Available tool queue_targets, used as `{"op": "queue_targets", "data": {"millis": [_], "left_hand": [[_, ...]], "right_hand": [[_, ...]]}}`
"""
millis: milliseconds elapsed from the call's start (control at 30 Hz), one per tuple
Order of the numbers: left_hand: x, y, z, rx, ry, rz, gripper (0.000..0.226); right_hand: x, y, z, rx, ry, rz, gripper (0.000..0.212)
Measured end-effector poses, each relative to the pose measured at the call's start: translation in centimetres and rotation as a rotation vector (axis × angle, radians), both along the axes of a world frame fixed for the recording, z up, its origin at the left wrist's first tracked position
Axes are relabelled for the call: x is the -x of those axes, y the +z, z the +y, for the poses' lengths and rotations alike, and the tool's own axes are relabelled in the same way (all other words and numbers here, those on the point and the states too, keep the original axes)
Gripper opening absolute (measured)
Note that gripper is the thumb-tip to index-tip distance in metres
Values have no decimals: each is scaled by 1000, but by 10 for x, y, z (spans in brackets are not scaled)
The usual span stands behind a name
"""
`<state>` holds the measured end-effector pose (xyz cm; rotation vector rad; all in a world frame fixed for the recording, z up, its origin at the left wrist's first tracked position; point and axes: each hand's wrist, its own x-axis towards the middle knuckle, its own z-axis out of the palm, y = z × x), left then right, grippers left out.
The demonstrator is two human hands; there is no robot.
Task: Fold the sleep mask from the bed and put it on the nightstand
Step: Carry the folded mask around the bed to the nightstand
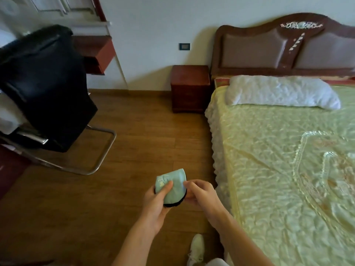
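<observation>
Both hands closed on the sleep mask (173,186): left hand (156,200) with thumb pressed across its pale green face, right hand (200,194) pinching its right edge. Folded over (black underside showing at the lower rim), held above the wooden floor (80,204), just left of the bed (284,150). Nightstand (190,88) well beyond, beside the headboard (284,47). Black chair (48,89) far left.

One wide camera sits on the person's head. It looks forward and down, close over the floor (134,143), with the bed (288,150) on the right and the nightstand (189,89) farther ahead.
</observation>
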<state>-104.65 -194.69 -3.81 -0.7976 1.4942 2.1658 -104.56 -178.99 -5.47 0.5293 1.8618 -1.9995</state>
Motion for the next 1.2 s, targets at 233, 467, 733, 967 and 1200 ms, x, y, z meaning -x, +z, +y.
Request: {"op": "queue_targets", "data": {"millis": [233, 467, 733, 967, 1200], "left_hand": [[125, 15, 59, -17, -24, -9, 51], [232, 11, 86, -6, -35, -11, 33], [389, -5, 100, -35, -80, -28, 35], [553, 8, 109, -47, -129, 19, 31], [665, 9, 120, -56, -155, 6, 34]], "right_hand": [[118, 9, 56, 37, -12, 2, 30], [214, 3, 87, 31, -54, -16, 32], [366, -7, 101, 13, -108, -4, 34], [528, 8, 104, -13, -125, 29, 26], [634, 8, 119, -2, -160, 25, 37]]}}
